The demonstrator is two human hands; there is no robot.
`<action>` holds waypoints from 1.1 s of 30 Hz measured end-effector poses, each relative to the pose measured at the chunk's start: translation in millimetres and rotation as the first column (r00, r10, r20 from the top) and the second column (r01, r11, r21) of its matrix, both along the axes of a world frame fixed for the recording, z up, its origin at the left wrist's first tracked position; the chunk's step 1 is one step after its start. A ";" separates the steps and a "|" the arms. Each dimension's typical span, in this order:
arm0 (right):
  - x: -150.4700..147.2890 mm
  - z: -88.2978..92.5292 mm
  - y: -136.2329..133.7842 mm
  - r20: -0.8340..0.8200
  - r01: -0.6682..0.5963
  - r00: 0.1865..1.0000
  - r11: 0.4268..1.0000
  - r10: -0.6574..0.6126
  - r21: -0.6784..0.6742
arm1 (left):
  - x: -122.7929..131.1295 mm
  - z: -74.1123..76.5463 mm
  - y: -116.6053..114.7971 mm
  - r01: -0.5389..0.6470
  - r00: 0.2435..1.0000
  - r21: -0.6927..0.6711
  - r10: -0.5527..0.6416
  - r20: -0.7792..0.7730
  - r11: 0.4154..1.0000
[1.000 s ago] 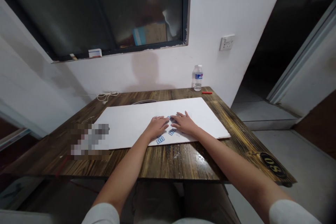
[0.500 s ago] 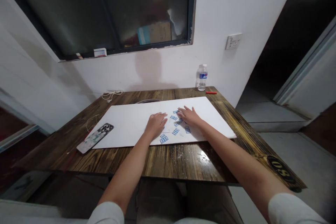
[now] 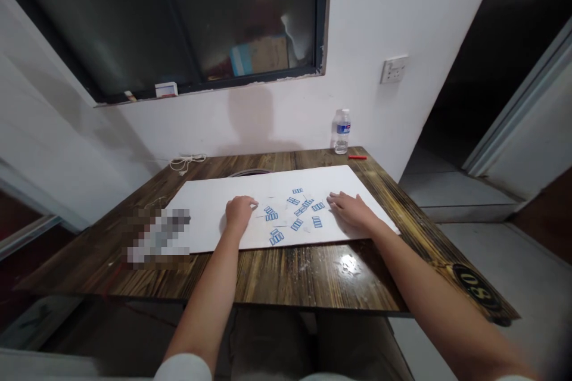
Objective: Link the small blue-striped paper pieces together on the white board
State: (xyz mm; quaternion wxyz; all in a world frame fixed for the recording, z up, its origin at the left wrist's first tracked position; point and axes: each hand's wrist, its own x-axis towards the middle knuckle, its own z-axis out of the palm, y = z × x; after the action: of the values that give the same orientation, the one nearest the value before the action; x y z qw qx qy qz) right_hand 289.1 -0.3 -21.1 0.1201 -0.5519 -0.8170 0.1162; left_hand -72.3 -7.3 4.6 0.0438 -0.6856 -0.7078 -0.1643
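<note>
A large white board point(image 3: 205, 214) lies across the wooden table. Scattered over its right half are several small blue-outlined striped marks point(image 3: 297, 224), perhaps drawn on small white pieces; I cannot tell. My left hand point(image 3: 239, 213) rests on the board to the left of them, holding nothing, its fingers bent to the right and partly hidden behind the hand. To the right of the marks, my right hand point(image 3: 352, 209) lies palm down with its fingers stretched out, also holding nothing. The marks sit between both hands, apart from the fingers.
A pixelated, blurred-out object point(image 3: 161, 235) covers the board's left corner. Along the table's back are a white cable point(image 3: 186, 161), a plastic bottle point(image 3: 342, 132) and a red pen-like stick point(image 3: 357, 158). The wooden table point(image 3: 286, 280) has a dark round number plate point(image 3: 477, 287) at its right corner.
Both hands have drawn apart, the left one leftward and the right one rightward. The blue-striped marks beneath and between them are now uncovered.
</note>
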 end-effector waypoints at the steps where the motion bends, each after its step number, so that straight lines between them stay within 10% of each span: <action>1: 1.4 -1.3 -0.8 0.001 0.005 1.000 1.000 -0.005 0.007 | 0.4 -0.2 -0.2 0.019 1.000 -0.012 -0.019 -0.015 1.000; 10: 6.5 -0.6 2.3 -0.006 0.076 0.997 0.993 -0.076 0.089 | 8.5 5.6 -4.0 0.247 0.964 -0.108 -0.255 -0.076 0.963; 33: 10.1 10.6 6.0 0.014 -0.038 0.999 0.979 0.036 0.203 | 21.1 14.6 -7.0 0.261 0.965 0.047 -0.260 -0.021 0.964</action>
State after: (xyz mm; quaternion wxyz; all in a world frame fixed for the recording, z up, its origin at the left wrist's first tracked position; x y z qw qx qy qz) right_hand 299.2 5.7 -10.5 0.1695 -0.5222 -0.8352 0.0318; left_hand -51.2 -14.3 19.3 0.0439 -0.7727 -0.6068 -0.1812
